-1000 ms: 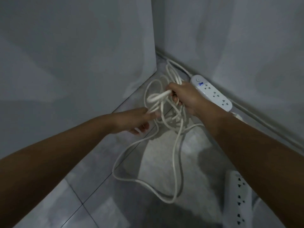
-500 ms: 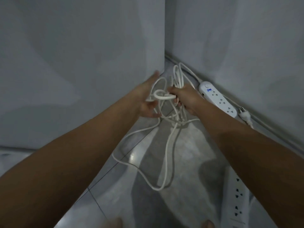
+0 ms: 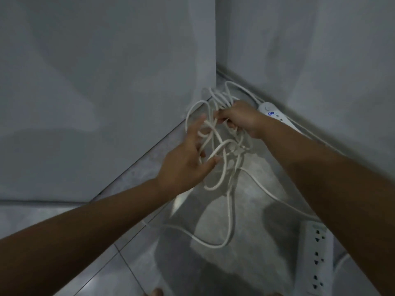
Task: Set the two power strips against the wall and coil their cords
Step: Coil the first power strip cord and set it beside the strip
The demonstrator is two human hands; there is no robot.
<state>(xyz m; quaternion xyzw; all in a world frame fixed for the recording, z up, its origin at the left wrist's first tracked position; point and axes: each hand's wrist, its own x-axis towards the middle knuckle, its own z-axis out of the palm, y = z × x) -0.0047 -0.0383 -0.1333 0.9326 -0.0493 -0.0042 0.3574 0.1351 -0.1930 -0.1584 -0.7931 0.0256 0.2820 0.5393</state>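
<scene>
Right-side wall (image 3: 320,50) meets tiled floor (image 3: 252,201). White cord (image 3: 211,245) hangs tangled near the corner, one loop trailing low. Near power strip (image 3: 316,259) lies sockets-up, lower right; far power strip (image 3: 277,115) lies along the wall foot. Right hand (image 3: 241,118) fingers grip bunched loops; left hand (image 3: 188,163) fingers spread wide among loops

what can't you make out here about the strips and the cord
Head view only.
Far power strip: right forearm covers its near end, hiding the socket count.
Near power strip: cut off by the bottom edge.
Cord: blurred tangle in the right hand; which strip each strand joins is unclear.
Left hand: fingertips blurred among the loops.
</scene>
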